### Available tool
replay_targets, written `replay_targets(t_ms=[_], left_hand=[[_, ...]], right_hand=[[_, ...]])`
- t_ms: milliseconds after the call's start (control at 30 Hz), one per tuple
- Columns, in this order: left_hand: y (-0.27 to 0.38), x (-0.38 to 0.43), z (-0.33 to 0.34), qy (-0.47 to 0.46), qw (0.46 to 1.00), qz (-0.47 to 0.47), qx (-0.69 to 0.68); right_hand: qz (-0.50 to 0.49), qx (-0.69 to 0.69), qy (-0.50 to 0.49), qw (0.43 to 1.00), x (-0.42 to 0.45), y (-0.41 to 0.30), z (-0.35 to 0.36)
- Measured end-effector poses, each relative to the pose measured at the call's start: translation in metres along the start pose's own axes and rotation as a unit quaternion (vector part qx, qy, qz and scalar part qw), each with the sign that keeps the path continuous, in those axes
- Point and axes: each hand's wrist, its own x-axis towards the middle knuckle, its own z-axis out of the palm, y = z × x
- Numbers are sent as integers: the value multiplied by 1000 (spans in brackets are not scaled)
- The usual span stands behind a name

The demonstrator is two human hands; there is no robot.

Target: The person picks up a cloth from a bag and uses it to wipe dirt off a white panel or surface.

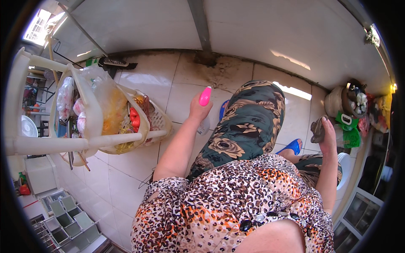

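Note:
My left hand (200,109) grips a spray bottle by its neck. The bottle's bright pink head (205,96) with a white nozzle tip shows above my fingers, and its translucent body (204,126) hangs below, partly hidden by my wrist. On the right, my right hand (329,134) is closed around a crumpled grey-brown cloth (317,130). It is held out to the side, near a bin-like container (334,101) and a green plastic bag (351,139). My legs in patterned trousers (250,117) lie between the two hands.
At left stands a plastic tiered rack (95,110) holding plastic bags, cords and a red bundle. Beyond the tiled floor (152,76) rises a white panel (142,25) with a metal post (199,25); a dark stain (205,60) marks its foot. A white fan (29,126) stands far left.

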Motion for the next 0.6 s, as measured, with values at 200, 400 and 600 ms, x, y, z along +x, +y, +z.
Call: replay_targets(t_ms=[200, 400, 600], left_hand=[[26, 22, 14, 2, 991, -95, 97], [28, 29, 18, -20, 1000, 18, -9], [28, 27, 18, -135, 973, -77, 172]], right_hand=[[-1, -1, 5, 1000, -2, 5, -2], [-2, 4, -4, 1000, -1, 7, 0], [0, 5, 17, 1000, -1, 12, -2]])
